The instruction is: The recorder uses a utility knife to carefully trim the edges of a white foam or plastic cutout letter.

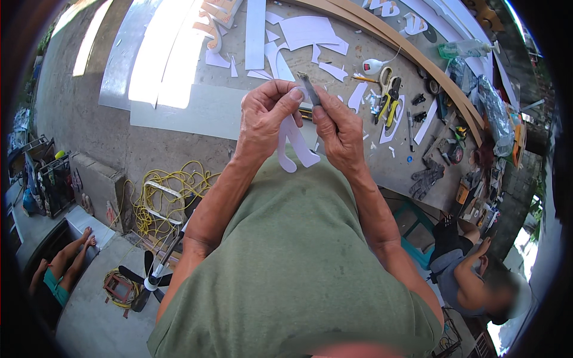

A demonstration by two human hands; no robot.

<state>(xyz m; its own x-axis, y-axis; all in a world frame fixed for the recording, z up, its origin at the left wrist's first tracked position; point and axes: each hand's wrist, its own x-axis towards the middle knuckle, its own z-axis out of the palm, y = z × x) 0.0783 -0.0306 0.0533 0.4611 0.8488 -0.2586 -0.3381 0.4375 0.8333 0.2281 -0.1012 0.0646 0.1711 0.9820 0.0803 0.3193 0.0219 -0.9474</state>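
Note:
Near the table's front edge, my left hand [262,116] pinches a white cut-out sheet piece [289,145] between thumb and fingers. The piece hangs down in two curved legs in front of my green shirt. My right hand [340,124] is closed around a flat grey metal file [309,89], which slants up to the left. The file's edge lies at the top of the piece, beside my left thumb; my fingers partly hide where they meet. Several white offcuts [307,31] lie on the table beyond my hands.
Scissors [385,79], yellow-handled snips [393,102] and a dark glove [427,179] lie on the table [358,51] at right. A long brown strip [412,51] curves behind them. A fan [150,280] and yellow cord [156,197] are lower left. One person [459,268] sits at right, another [59,280] at left.

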